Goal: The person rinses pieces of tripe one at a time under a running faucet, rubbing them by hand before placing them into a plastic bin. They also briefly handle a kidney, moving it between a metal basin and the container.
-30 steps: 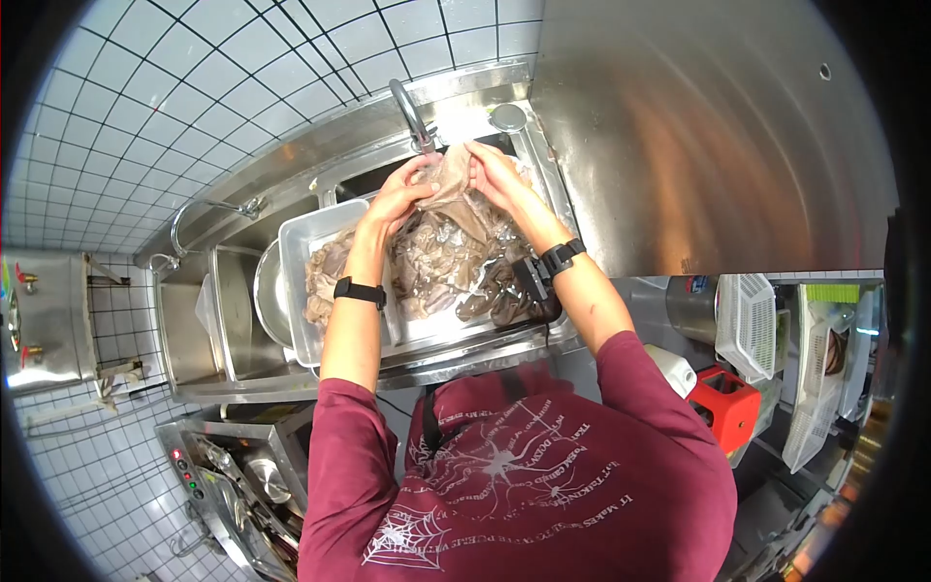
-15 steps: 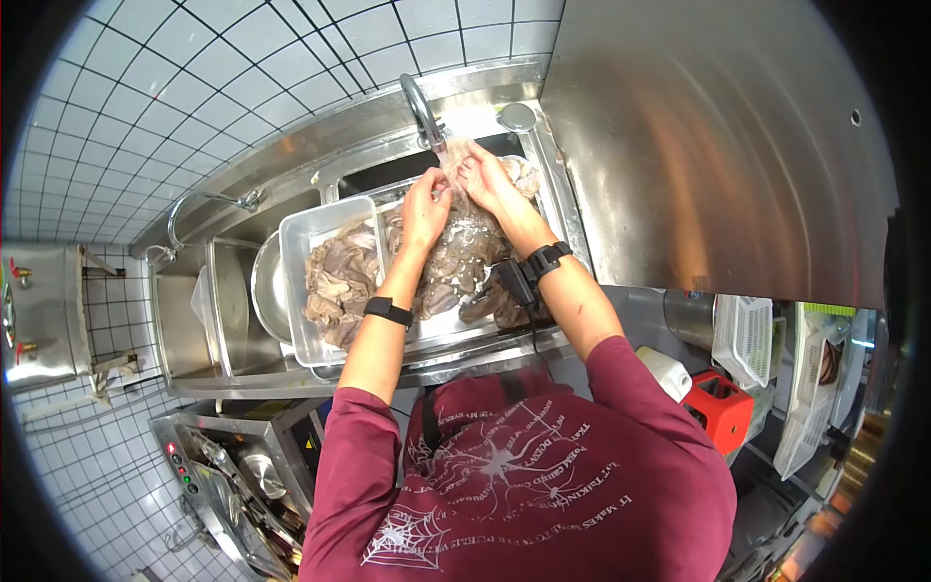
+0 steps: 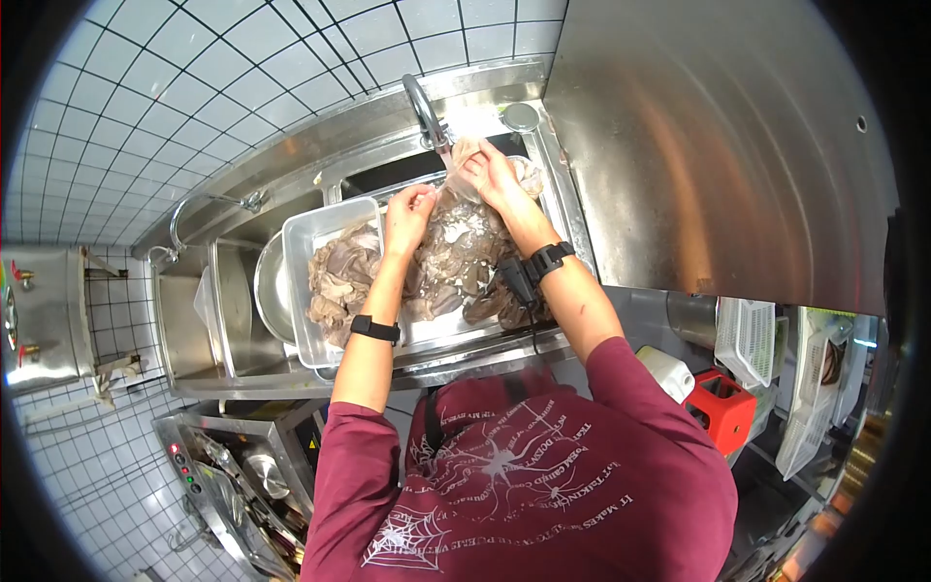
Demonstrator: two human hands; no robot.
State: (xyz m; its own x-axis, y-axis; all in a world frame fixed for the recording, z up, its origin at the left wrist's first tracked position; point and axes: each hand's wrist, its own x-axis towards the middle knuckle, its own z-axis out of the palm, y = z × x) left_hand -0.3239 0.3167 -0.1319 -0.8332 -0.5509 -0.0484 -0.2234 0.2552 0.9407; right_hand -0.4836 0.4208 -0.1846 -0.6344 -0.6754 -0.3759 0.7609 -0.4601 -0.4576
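Under the curved faucet (image 3: 423, 105), my right hand (image 3: 490, 177) is closed on a pale, wet, floppy piece (image 3: 465, 157). My left hand (image 3: 408, 218) is to its left, fingers pinched together near the piece's lower edge; what they hold is too small to make out. Below both hands, a heap of brown-grey wet pieces (image 3: 456, 247) with white bits lies in the metal sink. A clear plastic tub (image 3: 300, 291) stands at the left of the heap and holds more brown, folded pieces (image 3: 341, 276).
Left of the tub are a round metal bowl (image 3: 272, 289) and another sink basin (image 3: 184, 325) with a second faucet (image 3: 175, 228). A tall steel panel (image 3: 698, 145) rises at the right. A red stool (image 3: 722, 409) and white baskets (image 3: 745, 339) are at the lower right.
My left hand has moved left and slightly down, away from my right hand. The pale piece now shows spread out more beneath the faucet, with my right hand still on it.
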